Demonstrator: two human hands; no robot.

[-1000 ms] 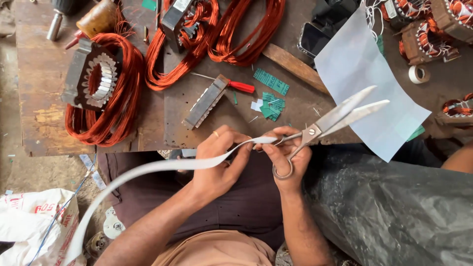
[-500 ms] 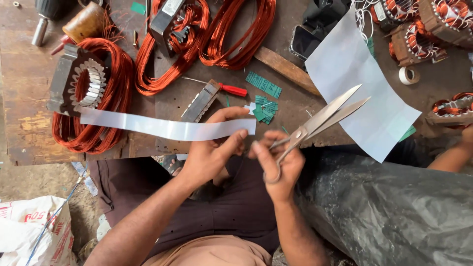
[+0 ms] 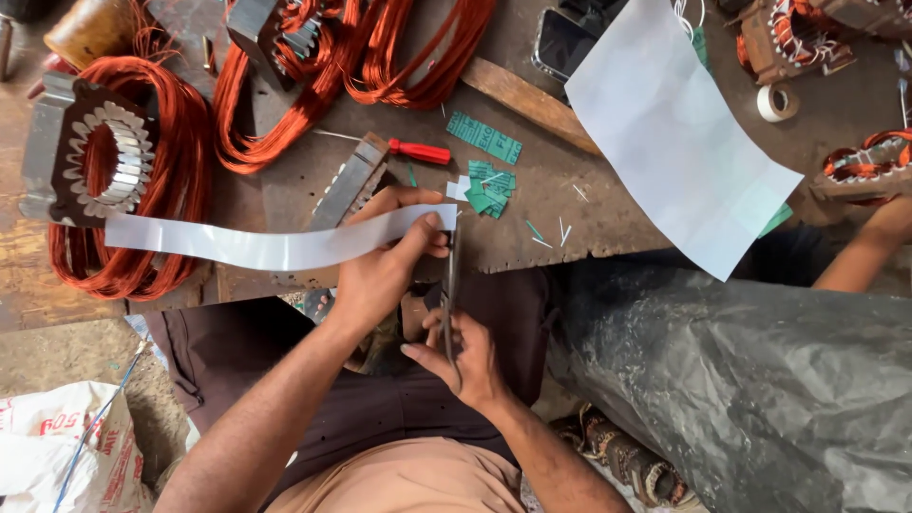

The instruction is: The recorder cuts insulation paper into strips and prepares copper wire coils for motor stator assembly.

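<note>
My left hand (image 3: 382, 264) pinches the right end of a long white paper strip (image 3: 266, 244), which stretches leftward over the bench edge. My right hand (image 3: 463, 351) grips a pair of metal scissors (image 3: 450, 275) held edge-on, blades pointing up at the strip's end beside my left thumb. Both hands hover over my lap, just in front of the worn wooden workbench (image 3: 589, 204).
On the bench lie copper wire coils (image 3: 285, 104), a motor stator (image 3: 95, 157), a red-handled screwdriver (image 3: 418, 150), green paper scraps (image 3: 486, 180), a large white sheet (image 3: 679, 142) and a tape roll (image 3: 777, 102). Black plastic (image 3: 741, 380) covers the right. Another person's arm (image 3: 869, 247) shows at right.
The scissors have swung from pointing up-right to vertical at the strip's end. My left hand lifted the strip from hanging down to stretched level across the bench edge.
</note>
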